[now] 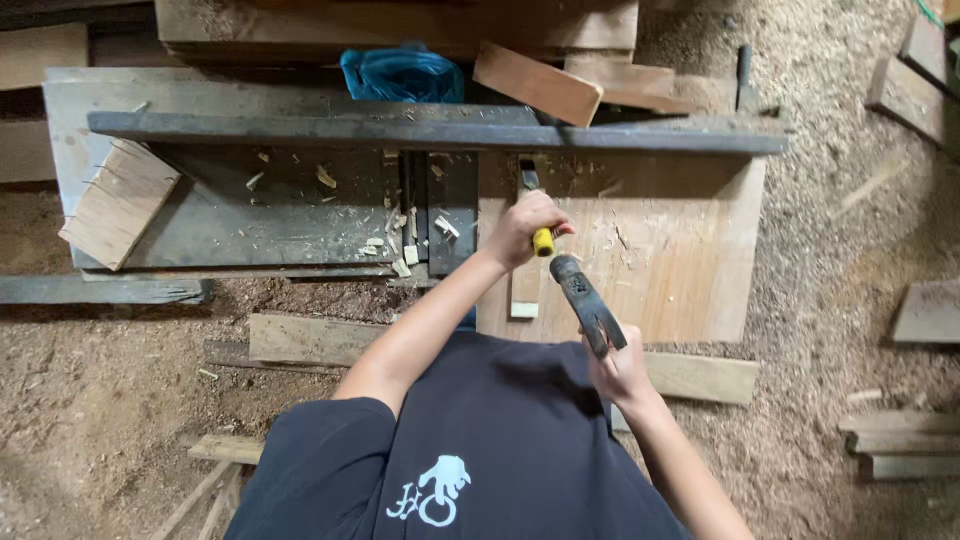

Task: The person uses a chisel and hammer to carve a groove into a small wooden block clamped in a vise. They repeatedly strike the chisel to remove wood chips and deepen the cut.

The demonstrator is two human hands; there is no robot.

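Note:
My left hand (524, 226) is closed around a chisel with a yellow handle (543, 241), its metal blade (528, 176) pointing away from me onto a narrow wood strip (524, 290). That strip lies on a light plywood board (670, 250). My right hand (620, 372) grips a dark hammer (586, 300) by the handle. The hammer head sits just behind the chisel's yellow end, nearly touching it.
A dark grey workbench (250, 215) strewn with wood chips lies left of the board, with a long dark plank (430, 132) across the back. A blue plastic bag (400, 75), wood offcuts (536, 84) and sawdust floor (850, 200) surround the bench.

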